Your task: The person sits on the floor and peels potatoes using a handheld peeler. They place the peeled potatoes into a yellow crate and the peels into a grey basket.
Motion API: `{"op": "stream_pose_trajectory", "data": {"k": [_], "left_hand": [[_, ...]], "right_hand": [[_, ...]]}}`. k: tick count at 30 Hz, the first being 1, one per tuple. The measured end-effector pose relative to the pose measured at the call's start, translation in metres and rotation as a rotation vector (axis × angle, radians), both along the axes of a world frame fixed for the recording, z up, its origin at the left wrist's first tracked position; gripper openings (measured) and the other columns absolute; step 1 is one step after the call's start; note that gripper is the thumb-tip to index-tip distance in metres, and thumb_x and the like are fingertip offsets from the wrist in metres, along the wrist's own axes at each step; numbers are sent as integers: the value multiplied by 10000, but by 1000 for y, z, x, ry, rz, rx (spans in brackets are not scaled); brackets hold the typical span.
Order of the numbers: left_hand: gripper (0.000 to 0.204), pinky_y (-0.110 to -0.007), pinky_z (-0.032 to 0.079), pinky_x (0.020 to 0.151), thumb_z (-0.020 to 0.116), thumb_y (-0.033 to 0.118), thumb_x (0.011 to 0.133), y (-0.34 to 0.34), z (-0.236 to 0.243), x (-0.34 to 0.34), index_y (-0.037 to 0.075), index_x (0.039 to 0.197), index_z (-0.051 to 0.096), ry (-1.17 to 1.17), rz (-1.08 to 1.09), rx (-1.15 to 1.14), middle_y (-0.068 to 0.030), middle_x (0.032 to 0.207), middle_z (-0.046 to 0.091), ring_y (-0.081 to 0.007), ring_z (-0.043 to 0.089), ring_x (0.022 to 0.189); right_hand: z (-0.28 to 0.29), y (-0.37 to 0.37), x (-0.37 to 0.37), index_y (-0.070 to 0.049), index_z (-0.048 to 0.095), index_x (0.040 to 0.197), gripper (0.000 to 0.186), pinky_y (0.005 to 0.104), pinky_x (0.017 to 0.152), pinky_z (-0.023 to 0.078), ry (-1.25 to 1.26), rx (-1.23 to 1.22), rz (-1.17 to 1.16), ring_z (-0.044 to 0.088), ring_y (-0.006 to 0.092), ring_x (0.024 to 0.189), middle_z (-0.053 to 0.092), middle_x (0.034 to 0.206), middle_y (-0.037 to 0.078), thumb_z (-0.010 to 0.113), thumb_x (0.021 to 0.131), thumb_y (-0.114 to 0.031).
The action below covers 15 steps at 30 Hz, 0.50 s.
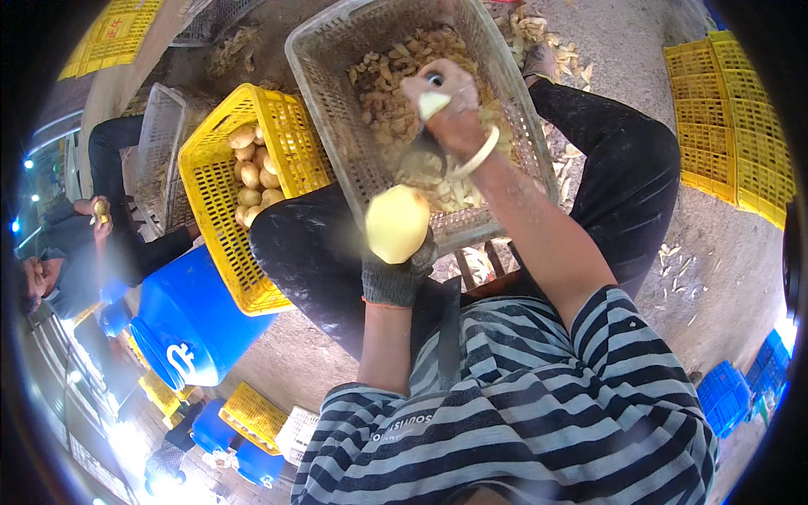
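A peeled, pale yellow potato (397, 224) sits in my left hand (392, 276), which wears a dark grey knit glove and is closed round it from below. Above the crate, my right hand (452, 101) is bare and closed in a fist on a peeler (423, 157), its shape smeared by motion. A pale band circles my right wrist. The peeler is apart from the potato. Beneath both hands stands a grey perforated plastic crate (324, 93), with many peelings (383, 88) inside, between my knees.
At left, a yellow crate (240, 290) holds several unpeeled potatoes (250, 174), beside a blue barrel (198, 311). Another person (80, 244) sits farther left, holding a potato. Stacked yellow crates (732, 126) stand at right. Peelings lie scattered on the floor (673, 244).
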<state>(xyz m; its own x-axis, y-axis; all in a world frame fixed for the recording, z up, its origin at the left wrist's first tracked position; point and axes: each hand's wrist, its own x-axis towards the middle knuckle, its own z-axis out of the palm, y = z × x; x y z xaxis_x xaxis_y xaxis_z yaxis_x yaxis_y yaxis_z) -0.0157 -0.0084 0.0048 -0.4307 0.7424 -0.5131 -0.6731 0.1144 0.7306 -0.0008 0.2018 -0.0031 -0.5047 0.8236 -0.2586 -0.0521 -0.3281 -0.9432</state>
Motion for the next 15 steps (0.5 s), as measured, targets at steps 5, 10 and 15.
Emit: {"op": "stream_pose_trajectory", "data": {"k": [5, 10, 15], "left_hand": [[372, -284, 457, 460, 516, 427, 907, 20, 22, 1, 59, 935, 561, -582, 203, 0, -87, 763, 593, -208, 560, 570], [310, -291, 492, 502, 550, 354, 907, 29, 28, -3, 50, 932, 600, -368, 117, 11, -124, 828, 624, -222, 620, 696], [259, -255, 472, 493, 548, 290, 917, 24, 24, 13, 37, 959, 589, -77, -107, -174, -99, 831, 628, -177, 617, 649]], "right_hand": [[-7, -7, 3, -12, 552, 745, 213, 284, 468, 440, -194, 328, -113, 533, 131, 525, 568, 624, 69, 669, 716, -187], [-2, -19, 18, 0, 542, 810, 187, 235, 399, 398, 103, -80, -54, 529, 85, 486, 540, 601, 32, 669, 764, -129], [-34, 20, 47, -8, 559, 806, 260, 240, 412, 404, -308, 264, -125, 523, 87, 455, 538, 550, 10, 718, 783, -213]]}}
